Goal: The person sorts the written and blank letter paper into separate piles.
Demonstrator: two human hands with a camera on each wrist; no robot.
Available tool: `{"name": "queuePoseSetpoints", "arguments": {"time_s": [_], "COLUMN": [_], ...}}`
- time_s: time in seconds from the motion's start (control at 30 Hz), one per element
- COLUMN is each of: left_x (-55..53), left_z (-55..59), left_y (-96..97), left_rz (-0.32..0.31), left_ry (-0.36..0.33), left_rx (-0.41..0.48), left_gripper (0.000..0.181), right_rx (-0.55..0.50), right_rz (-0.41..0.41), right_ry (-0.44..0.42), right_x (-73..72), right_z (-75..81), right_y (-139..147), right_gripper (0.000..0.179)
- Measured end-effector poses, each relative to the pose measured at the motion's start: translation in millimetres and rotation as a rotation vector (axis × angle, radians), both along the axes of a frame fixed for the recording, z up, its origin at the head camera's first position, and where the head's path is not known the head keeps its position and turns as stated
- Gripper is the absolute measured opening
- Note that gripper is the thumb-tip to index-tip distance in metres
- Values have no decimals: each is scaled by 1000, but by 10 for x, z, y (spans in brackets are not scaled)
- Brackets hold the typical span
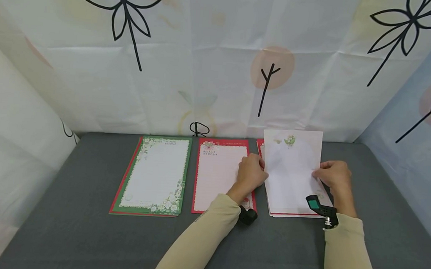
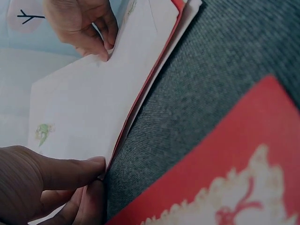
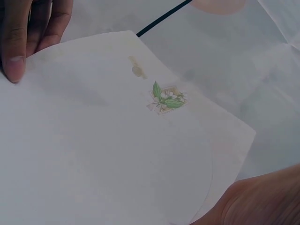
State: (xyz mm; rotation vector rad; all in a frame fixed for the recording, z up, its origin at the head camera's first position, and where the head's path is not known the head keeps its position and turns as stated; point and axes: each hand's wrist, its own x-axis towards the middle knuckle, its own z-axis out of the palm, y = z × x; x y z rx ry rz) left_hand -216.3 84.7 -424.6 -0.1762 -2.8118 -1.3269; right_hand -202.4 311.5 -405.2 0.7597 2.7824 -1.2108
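Note:
A pale sheet of letter paper [image 1: 291,177] with a small green leaf-and-flower print [image 3: 168,99] near its top is held tilted up over a stack of paper [image 1: 296,215] at the right. On its left edge, my left hand [image 1: 251,173] pinches it between thumb and fingers. My right hand [image 1: 335,175] grips the opposite edge at about the same height. Red-edged paper shows under the sheet in the left wrist view. Only part of my right hand [image 3: 267,199] appears in the right wrist view, its fingertips hidden.
Left of the stack lies a red-bordered sheet [image 1: 220,172], partly under my left forearm. Farther left, a green-bordered floral sheet [image 1: 153,172] rests on red-edged paper. All lie on a dark grey tabletop [image 1: 81,233], backed by a printed cloth [image 1: 220,68].

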Motion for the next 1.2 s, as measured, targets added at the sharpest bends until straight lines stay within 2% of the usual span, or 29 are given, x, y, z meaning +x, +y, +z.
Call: {"name": "queuePoseSetpoints", "arguments": {"time_s": [0.27,0.47,0.67,1.0,1.2], "left_x": [-8,-5,4,1,12], "left_z": [-11,-7,7,2,-22], "left_y": [45,40,38,26,12], "left_rz": [43,36,52,63,49], "left_ry": [1,27,18,-2,11], "left_rx": [-40,-51,-71,-48,-17], "left_gripper": [15,13,13,16,11], "right_rx": [23,30,43,41,67], "right_rz": [-23,-36,-38,-52,-43], "right_ry": [-13,-10,-4,-12,-4], "right_x": [-11,-7,-7,-18,-12], "right_z": [-5,-1,-13,-22,-19], "right_y": [-19,-37,-38,-47,-52], "right_gripper": [38,36,35,35,34]}}
